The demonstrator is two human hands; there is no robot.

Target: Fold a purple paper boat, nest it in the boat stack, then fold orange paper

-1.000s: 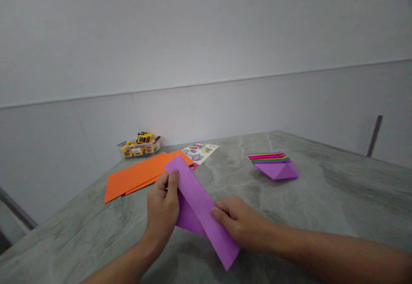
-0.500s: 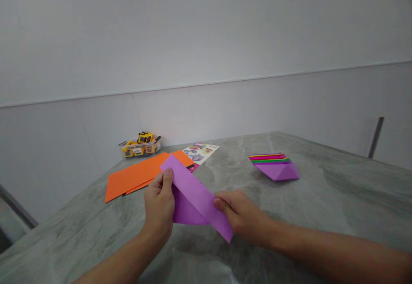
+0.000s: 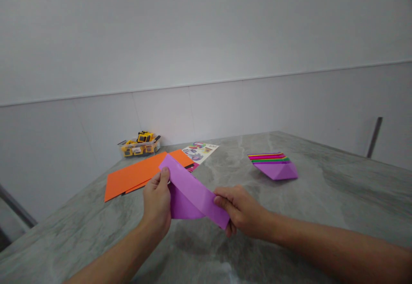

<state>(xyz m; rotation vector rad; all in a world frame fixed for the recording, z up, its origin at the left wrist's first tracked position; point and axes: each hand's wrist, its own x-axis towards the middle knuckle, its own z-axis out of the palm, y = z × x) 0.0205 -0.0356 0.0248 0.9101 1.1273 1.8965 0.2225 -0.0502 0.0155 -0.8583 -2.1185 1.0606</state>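
Both of my hands hold a folded purple paper (image 3: 189, 189) in the air above the grey marble table (image 3: 322, 202). My left hand (image 3: 157, 204) pinches its upper left end, thumb on top. My right hand (image 3: 240, 211) grips its lower right end, fingers curled under the edge. The paper is a long strip with a second flap hanging behind it.
Orange sheets (image 3: 138, 174) lie on the table beyond my left hand. A clear box with a yellow toy truck (image 3: 140, 143) stands by the wall. A printed leaflet (image 3: 199, 151) lies next to the orange sheets. A folded purple shape (image 3: 277, 170) rests against a stack of coloured papers (image 3: 268, 157) at right.
The purple paper has been lifted off the table and tilted flatter. Both hands rose and moved slightly away from me, still gripping its ends.
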